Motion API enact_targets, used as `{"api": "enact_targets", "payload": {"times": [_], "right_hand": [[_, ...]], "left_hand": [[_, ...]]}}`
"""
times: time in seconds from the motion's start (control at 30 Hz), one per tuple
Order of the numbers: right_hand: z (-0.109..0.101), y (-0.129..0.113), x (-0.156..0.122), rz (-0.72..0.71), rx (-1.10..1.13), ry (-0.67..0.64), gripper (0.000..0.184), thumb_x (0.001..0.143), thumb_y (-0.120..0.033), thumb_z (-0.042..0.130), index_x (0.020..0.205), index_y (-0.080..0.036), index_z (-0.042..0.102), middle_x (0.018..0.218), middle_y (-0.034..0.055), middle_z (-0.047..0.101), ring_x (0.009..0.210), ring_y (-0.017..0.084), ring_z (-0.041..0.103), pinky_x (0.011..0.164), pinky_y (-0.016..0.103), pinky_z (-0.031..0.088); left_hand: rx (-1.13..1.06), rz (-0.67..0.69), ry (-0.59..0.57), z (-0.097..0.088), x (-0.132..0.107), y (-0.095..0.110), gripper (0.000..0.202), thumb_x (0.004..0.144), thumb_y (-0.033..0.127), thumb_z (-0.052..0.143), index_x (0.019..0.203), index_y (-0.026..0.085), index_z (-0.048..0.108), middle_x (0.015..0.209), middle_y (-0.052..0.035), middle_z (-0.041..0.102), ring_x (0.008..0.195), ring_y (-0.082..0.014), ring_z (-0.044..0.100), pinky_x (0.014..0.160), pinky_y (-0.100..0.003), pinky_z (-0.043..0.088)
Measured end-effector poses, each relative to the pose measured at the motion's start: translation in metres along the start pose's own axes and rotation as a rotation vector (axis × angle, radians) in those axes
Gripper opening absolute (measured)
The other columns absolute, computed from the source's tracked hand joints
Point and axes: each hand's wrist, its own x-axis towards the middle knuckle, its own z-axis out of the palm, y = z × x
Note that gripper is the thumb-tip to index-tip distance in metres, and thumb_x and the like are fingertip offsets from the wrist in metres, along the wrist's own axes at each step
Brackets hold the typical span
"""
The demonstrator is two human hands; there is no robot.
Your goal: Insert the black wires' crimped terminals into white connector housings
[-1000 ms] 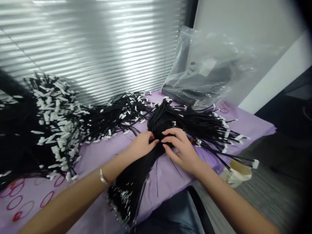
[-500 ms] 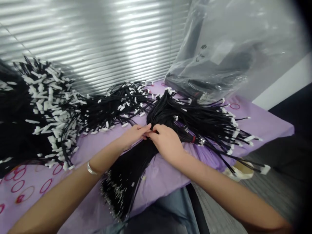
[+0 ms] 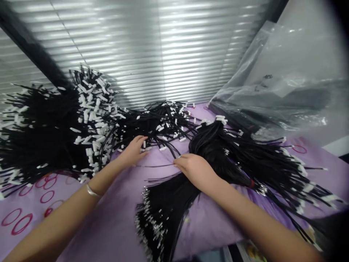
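Observation:
My right hand (image 3: 195,171) pinches a thin black cable (image 3: 155,166) that runs left from its fingertips. Beneath that hand lies a thick bundle of black cables (image 3: 170,196), its metal-tipped ends fanned toward me. My left hand (image 3: 134,151) is off to the left, thumb and fingers apart, at the near edge of a loose heap of black cables with white connectors (image 3: 147,123). I see nothing held in it, though some fingertips overlap the white connectors there. Behind my right wrist, another large cable bunch (image 3: 253,160) spreads to the right.
A tall pile of cables with white ends (image 3: 49,131) stands at the left. Several red rings (image 3: 23,222) lie on the purple table cover (image 3: 109,218). A clear plastic bag (image 3: 289,87) stands at the back right, and window blinds (image 3: 141,47) close off the back.
My left hand has parted from my right hand and moved left to the loose heap. A single cable now stretches left from my right fingers. The view has turned left.

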Motion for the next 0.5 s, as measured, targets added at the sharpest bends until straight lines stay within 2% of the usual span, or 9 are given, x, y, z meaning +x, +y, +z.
{"api": "enact_targets", "payload": {"times": [0.1,0.17,0.27,0.37,0.5], "right_hand": [[0.006,-0.018,0.017,0.014,-0.029,-0.036,0.027,0.092,-0.026,0.042,0.089,-0.019,0.068,0.081,0.0048,0.063,0.077,0.014,0.058,0.066,0.023,0.037],[0.012,-0.031,0.026,0.034,-0.051,-0.053,0.025,0.091,-0.023,0.043,0.087,-0.019,0.068,0.08,0.0051,0.063,0.076,0.014,0.058,0.063,0.023,0.036],[0.023,-0.043,0.038,0.065,-0.069,-0.078,0.022,0.088,-0.018,0.046,0.083,-0.017,0.068,0.076,0.0052,0.062,0.071,0.015,0.058,0.059,0.024,0.035],[0.031,-0.041,0.043,0.071,-0.029,-0.079,0.023,0.089,-0.02,0.044,0.09,-0.018,0.068,0.081,0.0054,0.063,0.074,0.015,0.059,0.063,0.024,0.038],[0.038,-0.029,0.041,0.046,0.105,-0.053,0.027,0.092,-0.024,0.04,0.098,-0.018,0.066,0.089,0.0066,0.063,0.08,0.015,0.059,0.071,0.026,0.042]], "left_hand": [[0.064,0.009,0.036,0.004,0.009,-0.013,0.046,0.072,0.028,0.057,0.115,0.012,0.059,0.12,-0.0136,0.051,0.112,-0.025,0.047,0.105,-0.043,0.033],[0.074,0.008,0.037,0.005,0.016,-0.014,0.038,0.076,0.028,0.053,0.109,0.012,0.063,0.109,-0.0123,0.055,0.1,-0.023,0.052,0.099,-0.043,0.038],[0.037,0.023,0.008,0.006,0.024,-0.013,0.037,0.073,0.032,0.058,0.106,0.015,0.065,0.1,-0.0094,0.058,0.088,-0.0202,0.055,0.09,-0.039,0.044],[-0.026,0.025,0.02,0.009,0.026,-0.013,0.032,0.072,0.028,0.061,0.1,0.015,0.066,0.101,-0.0096,0.057,0.095,-0.0218,0.052,0.094,-0.038,0.041],[-0.14,-0.016,0.074,0.009,0.024,-0.012,0.016,0.071,0.017,0.059,0.086,0.016,0.065,0.109,-0.0095,0.053,0.11,-0.0244,0.044,0.103,-0.042,0.029]]}}
